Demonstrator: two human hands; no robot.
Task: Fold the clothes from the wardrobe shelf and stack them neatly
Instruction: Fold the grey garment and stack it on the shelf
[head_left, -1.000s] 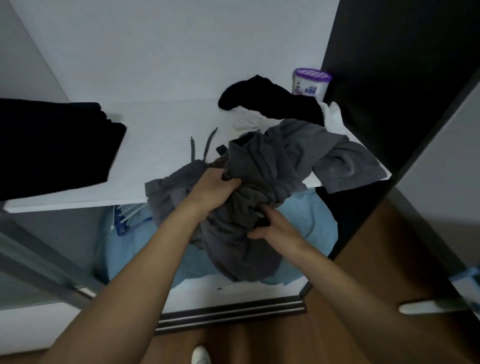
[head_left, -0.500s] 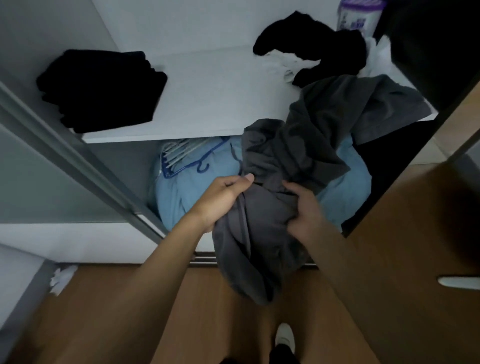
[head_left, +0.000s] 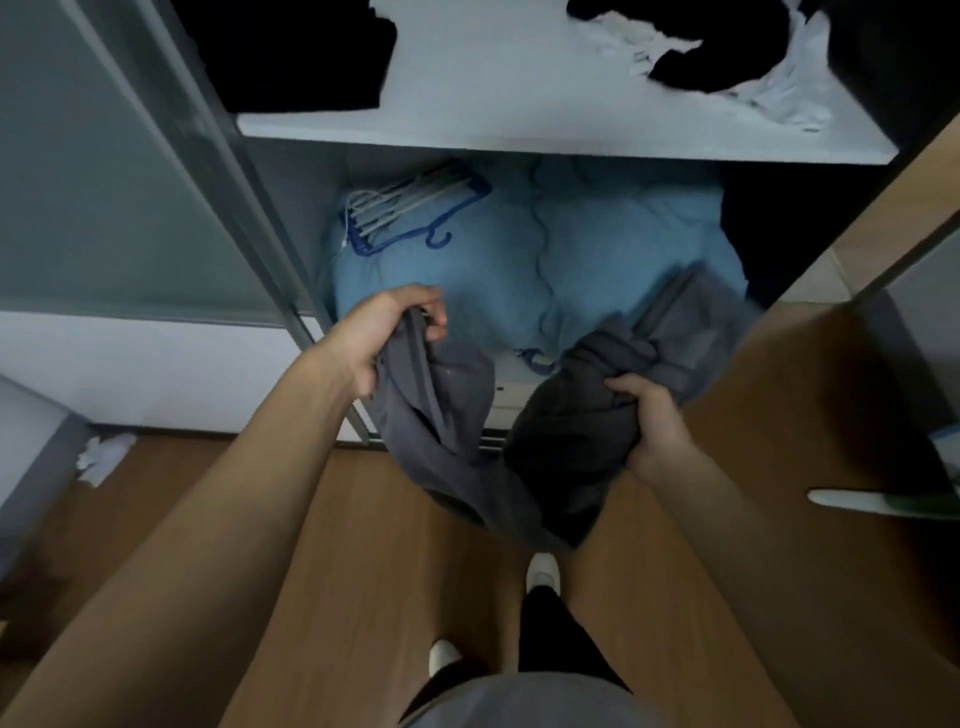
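You face an open wardrobe and look down into it. At far left the frosted door (head_left: 104, 182) is slid aside. On the left end of the shelf (head_left: 519, 93) sits a black folded stack (head_left: 291, 52), cut off by the top of the view. Under the shelf a blue quilt (head_left: 597, 249) fills the lower compartment, with hangers (head_left: 405, 205) lying on its left part.

Your left hand (head_left: 387, 332), in front of the quilt's left side, pinches an edge of a grey garment (head_left: 550, 441) between thumb and curled fingers. It is the higher hand, probably so you can find a hem and draw the cloth open. The garment sags in a crumpled loop between your hands, off the shelf and above the wood floor (head_left: 389, 571). Your right hand (head_left: 657, 423), lower down, has its fingers curled round a thick bunch of cloth. It seems to carry most of the bulk so nothing drops. At the right end of the shelf a black heap (head_left: 727, 57) and a white cloth (head_left: 795, 98) lie unfolded, apparently waiting their turn.

Half a second ago the garment's top draped over the shelf's front edge, and your hands gripped it close together. Now it has come fully away from the shelf. Your hands have spread apart and your view has tipped further down.
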